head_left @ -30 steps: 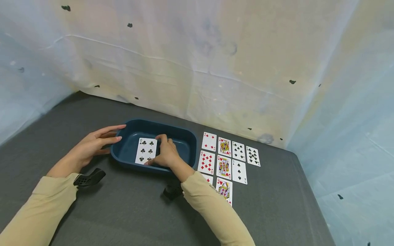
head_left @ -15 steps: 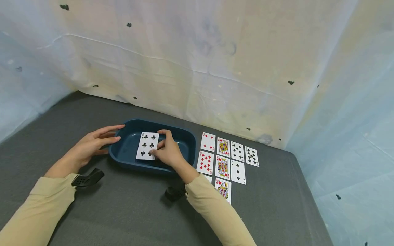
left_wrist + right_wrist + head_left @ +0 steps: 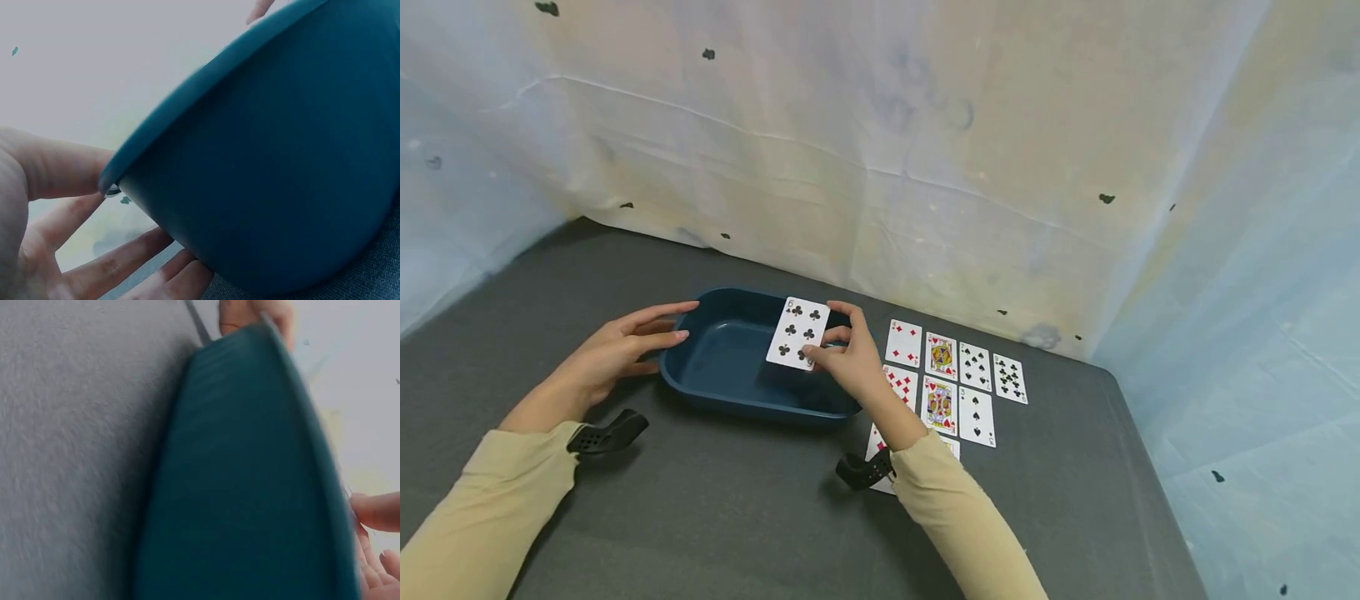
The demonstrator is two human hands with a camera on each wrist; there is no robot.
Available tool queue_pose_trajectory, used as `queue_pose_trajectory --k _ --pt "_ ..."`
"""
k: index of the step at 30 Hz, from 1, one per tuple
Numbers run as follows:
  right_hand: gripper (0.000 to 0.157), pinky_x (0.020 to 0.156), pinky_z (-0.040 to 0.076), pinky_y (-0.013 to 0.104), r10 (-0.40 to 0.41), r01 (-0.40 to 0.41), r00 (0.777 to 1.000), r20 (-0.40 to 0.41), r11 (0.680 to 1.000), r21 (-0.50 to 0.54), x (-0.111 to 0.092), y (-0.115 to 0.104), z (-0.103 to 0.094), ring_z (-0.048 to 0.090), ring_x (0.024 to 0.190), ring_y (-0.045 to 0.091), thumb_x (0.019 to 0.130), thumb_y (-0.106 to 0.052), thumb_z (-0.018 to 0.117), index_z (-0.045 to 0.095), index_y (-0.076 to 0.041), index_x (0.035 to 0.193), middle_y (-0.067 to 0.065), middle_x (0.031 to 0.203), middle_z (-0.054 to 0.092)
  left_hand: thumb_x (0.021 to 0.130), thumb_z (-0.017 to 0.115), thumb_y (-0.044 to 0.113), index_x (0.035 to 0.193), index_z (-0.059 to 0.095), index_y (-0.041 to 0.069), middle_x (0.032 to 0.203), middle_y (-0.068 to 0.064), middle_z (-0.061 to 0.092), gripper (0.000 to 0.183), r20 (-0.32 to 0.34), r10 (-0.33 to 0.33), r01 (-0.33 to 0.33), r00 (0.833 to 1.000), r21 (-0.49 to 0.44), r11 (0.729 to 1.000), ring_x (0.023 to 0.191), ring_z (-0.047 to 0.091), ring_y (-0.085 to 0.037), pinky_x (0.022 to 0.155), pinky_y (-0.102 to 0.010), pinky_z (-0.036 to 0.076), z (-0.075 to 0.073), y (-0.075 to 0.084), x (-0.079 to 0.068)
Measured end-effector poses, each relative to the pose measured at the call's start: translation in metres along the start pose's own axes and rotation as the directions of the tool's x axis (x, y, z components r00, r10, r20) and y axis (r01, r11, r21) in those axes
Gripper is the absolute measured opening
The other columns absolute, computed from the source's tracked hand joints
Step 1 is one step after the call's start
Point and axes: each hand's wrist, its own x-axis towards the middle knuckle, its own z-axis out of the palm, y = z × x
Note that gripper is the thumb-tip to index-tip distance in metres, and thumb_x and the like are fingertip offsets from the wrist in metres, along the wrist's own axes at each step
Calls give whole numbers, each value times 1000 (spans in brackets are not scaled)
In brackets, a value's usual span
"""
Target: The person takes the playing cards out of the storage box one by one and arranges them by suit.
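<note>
My right hand (image 3: 857, 358) pinches a six of clubs playing card (image 3: 792, 321) by its right side, thumb on the face. The card is raised over the right part of a dark blue plastic tray (image 3: 715, 354), face up and slightly tilted. My left hand (image 3: 602, 362) rests its extended fingers against the tray's left end. In the left wrist view, the left thumb (image 3: 69, 169) touches the rim and the other fingertips lie along the outer wall. The right wrist view shows the tray's outer wall (image 3: 237, 475) blurred, with the right fingers (image 3: 381, 512) at its far rim.
Playing cards lie face up in rows right of the tray: a four of diamonds (image 3: 903, 342), face cards (image 3: 940, 404), spades (image 3: 975, 367) and clubs (image 3: 1011, 379). My right forearm (image 3: 970, 517) covers several lower ones. Pale fabric (image 3: 880, 150) hangs behind the grey table (image 3: 722, 517).
My right hand has lifted the six of clubs from inside the tray and moved it up and to the right. The left hand stays at the tray's left end.
</note>
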Motion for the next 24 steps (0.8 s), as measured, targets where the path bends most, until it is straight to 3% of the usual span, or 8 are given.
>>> queue_pose_trajectory --k 18,24 --pt "69 69 59 37 40 -37 985 -169 999 25 -15 -2 -59 66 64 9 82 4 69 37 -12 141 3 81 51 96 56 41 153 23 30 162 -13 5 67 16 -4 4 1000 -3 1000 143 16 -43 105 -70 25 0 0 1" --pt "69 74 58 46 40 -42 979 -198 999 -5 -23 3 -76 65 64 9 83 3 68 35 -12 142 4 88 52 95 56 44 153 22 30 162 -14 4 69 11 -11 11 1000 7 1000 142 16 -44 103 -72 24 0 0 2"
